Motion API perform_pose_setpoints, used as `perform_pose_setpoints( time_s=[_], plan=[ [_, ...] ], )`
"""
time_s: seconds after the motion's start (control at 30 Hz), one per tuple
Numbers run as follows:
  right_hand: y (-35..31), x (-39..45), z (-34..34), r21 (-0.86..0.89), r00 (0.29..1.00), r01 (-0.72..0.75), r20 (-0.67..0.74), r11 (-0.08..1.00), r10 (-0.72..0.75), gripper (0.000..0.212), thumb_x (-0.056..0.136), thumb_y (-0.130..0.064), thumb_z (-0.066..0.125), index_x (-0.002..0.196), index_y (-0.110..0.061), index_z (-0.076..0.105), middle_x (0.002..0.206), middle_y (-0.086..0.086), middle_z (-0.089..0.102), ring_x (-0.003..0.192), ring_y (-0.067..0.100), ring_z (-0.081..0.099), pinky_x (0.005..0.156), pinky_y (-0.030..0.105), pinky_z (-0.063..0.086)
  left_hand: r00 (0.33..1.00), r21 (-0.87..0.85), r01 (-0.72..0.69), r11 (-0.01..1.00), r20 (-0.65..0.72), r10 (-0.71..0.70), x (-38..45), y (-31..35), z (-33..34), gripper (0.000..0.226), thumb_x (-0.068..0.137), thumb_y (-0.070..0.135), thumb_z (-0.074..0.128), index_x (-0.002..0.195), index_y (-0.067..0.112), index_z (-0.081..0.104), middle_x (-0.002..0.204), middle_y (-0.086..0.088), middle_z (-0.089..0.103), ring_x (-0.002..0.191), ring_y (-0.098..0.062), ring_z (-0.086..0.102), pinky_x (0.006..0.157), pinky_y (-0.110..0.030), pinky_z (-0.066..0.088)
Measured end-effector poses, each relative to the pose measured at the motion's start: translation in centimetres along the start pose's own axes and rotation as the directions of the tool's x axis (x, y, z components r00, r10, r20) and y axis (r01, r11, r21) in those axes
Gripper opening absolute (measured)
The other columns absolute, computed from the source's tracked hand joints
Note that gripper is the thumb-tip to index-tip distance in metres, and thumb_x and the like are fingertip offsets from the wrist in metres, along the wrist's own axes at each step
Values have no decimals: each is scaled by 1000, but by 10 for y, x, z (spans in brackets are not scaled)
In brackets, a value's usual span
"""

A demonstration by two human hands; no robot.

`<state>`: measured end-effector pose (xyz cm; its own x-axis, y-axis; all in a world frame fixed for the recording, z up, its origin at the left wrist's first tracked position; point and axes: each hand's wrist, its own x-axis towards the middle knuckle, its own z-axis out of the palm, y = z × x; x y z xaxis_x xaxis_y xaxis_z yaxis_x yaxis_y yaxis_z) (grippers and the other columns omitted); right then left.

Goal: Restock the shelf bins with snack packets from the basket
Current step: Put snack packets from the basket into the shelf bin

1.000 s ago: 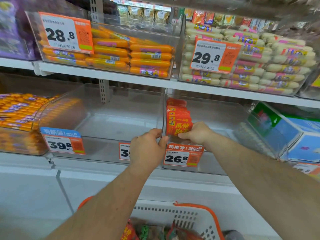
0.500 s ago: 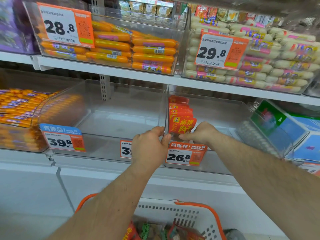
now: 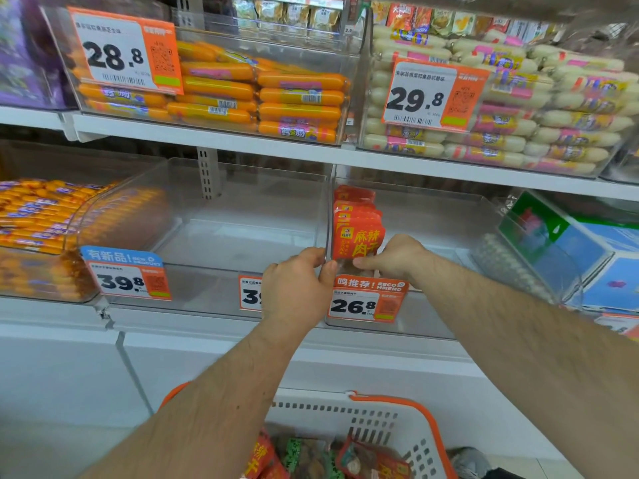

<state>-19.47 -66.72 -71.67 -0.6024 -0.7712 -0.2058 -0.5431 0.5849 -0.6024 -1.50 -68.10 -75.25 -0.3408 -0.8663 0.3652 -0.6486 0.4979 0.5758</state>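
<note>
— Fingers first: what are they doing?

— Both sets are curled. The left hand (image 3: 300, 288) grips the front corner where two clear bins meet; the right hand (image 3: 394, 258) pinches the bottom of the front red packet (image 3: 356, 238), which stands upright in a row at the front left corner of the right-hand bin (image 3: 432, 216).

— What could go wrong?

— My guess: the row of packets (image 3: 352, 209) leans on that one pinch. Let go carelessly and the packets may topple flat, or the bin may slide off the shelf edge (image 3: 380, 347) if the left hand tugs.

— And the surroundings?

— White shop shelving, with sausage-filled bins above, then the empty middle bin (image 3: 224, 229) — and the orange-rimmed basket (image 3: 387, 420) below, with packets in it.
</note>
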Motion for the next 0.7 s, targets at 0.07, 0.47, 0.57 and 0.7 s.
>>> perform_pose_setpoints(
  time_s=[0.07, 0.47, 0.57, 0.7],
  plan=[
    [1, -4, -6, -4, 999, -7, -40, 1000, 7, 49, 74, -55, 78, 85, -10, 60, 82, 4, 67, 72, 18, 64, 54, 27, 41, 1000, -20, -9, 1000, 0, 9, 0, -1, 0, 39, 99, 43, 46, 128, 21, 60, 116, 2, 70, 98, -20, 67, 98, -35, 41],
    [85, -119, 92, -238, 646, 673, -272, 700, -713, 10, 76, -25, 59, 69, -17, 62, 70, -4, 56, 70, 23, 59, 62, 34, 50, 940, -185, -340, 922, -103, 326, -74, -36, 4, 39, 88, 25, 51, 120, 6, 58, 120, -10, 61, 107, -26, 58, 89, -38, 48],
    [121, -110, 131, -345, 884, 463, 239, 816, -401, 12, 87, -31, 60, 88, -20, 65, 90, -2, 59, 88, 24, 60, 75, 36, 52, 977, -271, -53, 961, 187, 107, -119, -63, 21, 32, 92, 18, 58, 124, 16, 58, 118, 3, 58, 100, -13, 58, 85, -32, 48],
    [160, -113, 175, -530, 787, 426, 616, 733, -13, 24, 87, -34, 64, 76, -13, 64, 85, 9, 66, 80, 28, 61, 66, 34, 47, 903, -235, 107, 966, 430, 5, -166, -92, 42, 29, 88, 10, 59, 116, 17, 62, 103, 7, 60, 91, -17, 62, 87, -35, 51]
  ],
)
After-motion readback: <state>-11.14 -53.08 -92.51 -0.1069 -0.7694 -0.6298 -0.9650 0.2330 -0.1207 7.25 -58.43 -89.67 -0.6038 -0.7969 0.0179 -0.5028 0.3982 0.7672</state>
